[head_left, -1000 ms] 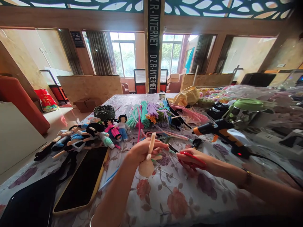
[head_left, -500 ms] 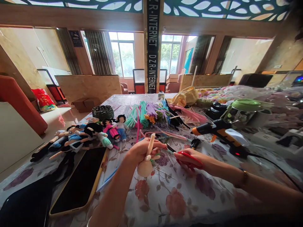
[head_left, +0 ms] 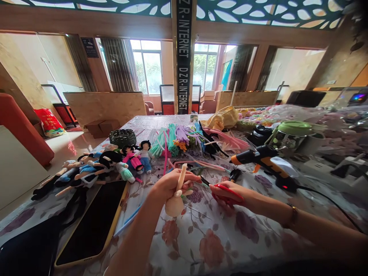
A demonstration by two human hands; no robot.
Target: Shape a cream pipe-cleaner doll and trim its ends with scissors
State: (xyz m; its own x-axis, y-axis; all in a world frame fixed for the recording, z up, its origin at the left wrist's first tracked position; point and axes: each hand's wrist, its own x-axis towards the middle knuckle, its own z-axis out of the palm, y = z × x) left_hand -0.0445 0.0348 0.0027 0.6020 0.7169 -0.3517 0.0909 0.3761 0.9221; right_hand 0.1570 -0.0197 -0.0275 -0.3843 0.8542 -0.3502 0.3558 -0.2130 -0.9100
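Observation:
My left hand [head_left: 169, 186] is closed around a cream-coloured doll body [head_left: 174, 206] with a round lower end and stick-like limbs, one of them pointing up. In my right hand [head_left: 222, 191] are red-handled scissors [head_left: 230, 193], their dark blades directed at my left fingertips. Whether the blades touch anything there is too small to tell. To the right lies a black and orange glue gun [head_left: 263, 159] with a red light lit. Several finished dolls [head_left: 115, 163] lie in a heap on the left.
Bundles of coloured pipe cleaners [head_left: 175, 140] lie at mid-table, near a dark wire coil [head_left: 122, 137]. A phone [head_left: 93, 224] in a yellow case lies front left. A green-lidded jar [head_left: 293, 134] and the glue gun's cord [head_left: 327, 199] are on the right of the flowered tablecloth [head_left: 198, 237].
The whole view has shifted slightly. Both hands keep nearly the same pose, with the scissors still close to my left fingers.

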